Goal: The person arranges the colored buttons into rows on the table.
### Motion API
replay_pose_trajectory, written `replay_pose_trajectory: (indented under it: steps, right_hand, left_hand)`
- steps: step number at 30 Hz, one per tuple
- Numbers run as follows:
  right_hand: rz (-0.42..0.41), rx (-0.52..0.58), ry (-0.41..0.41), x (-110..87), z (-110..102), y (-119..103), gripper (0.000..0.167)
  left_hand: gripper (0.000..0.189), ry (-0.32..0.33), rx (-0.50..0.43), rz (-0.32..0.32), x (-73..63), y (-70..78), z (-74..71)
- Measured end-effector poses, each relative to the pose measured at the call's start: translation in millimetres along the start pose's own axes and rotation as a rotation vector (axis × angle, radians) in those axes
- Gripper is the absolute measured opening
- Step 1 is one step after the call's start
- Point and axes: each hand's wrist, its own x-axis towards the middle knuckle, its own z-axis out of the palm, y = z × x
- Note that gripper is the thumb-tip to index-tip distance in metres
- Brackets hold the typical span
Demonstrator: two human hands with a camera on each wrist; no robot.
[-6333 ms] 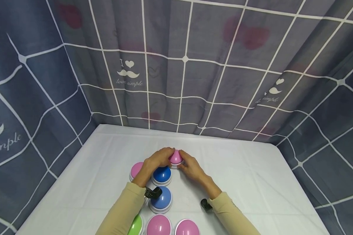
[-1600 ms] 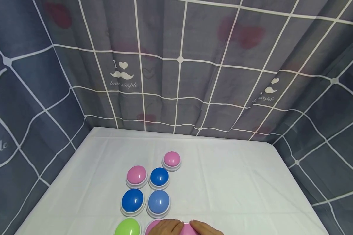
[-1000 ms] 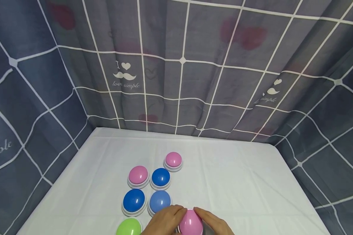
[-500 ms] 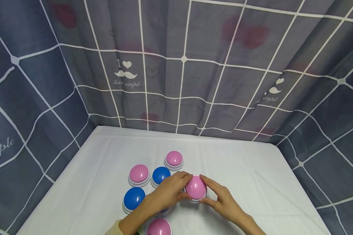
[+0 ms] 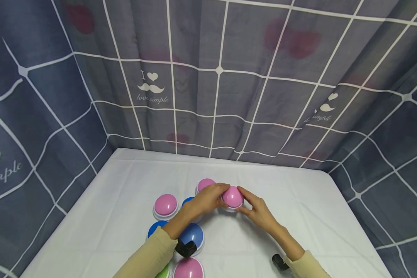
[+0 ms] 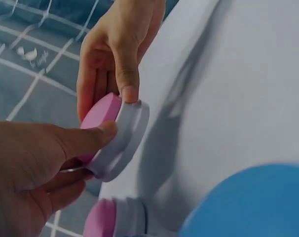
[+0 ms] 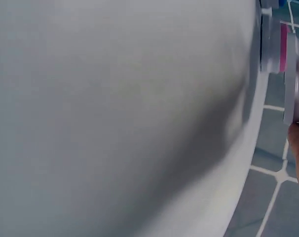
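A pink dome push button on a white round base is held between both hands, raised off the white table with a shadow beneath it. My left hand pinches its left side, the thumb lying on the white base in the left wrist view. On the opposite side my right hand pinches it with thumb and fingers. Just left of it stands another pink button, partly covered by the left hand. A dark blue button is mostly hidden behind that hand. In the right wrist view only the held button's base shows.
Left of the hands stand a pink button, a blue one and a lighter blue one under the left forearm. Nearer lie a pink button and a partly hidden green one. Grid-patterned curtains surround the white table.
Both hands let go of the far pink button, then took a pink button from the near edge. They have carried it away from the body to beside the far one.
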Motion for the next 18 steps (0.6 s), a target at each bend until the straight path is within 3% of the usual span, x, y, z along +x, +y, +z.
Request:
replay_pose_trajectory:
  steps: [8,18]
  right_hand:
    - [0.08,0.02,-0.035,20.0,1.7,20.4,0.069]
    - [0.109,-0.011,-0.074,28.2,4.4,30.3,0.069]
  left_hand:
    - [0.055,-0.057,-0.051,-0.019,25.8,-22.9,-0.5]
    - [0.052,-0.115,0.039,-0.091,36.5,-31.1,2.0]
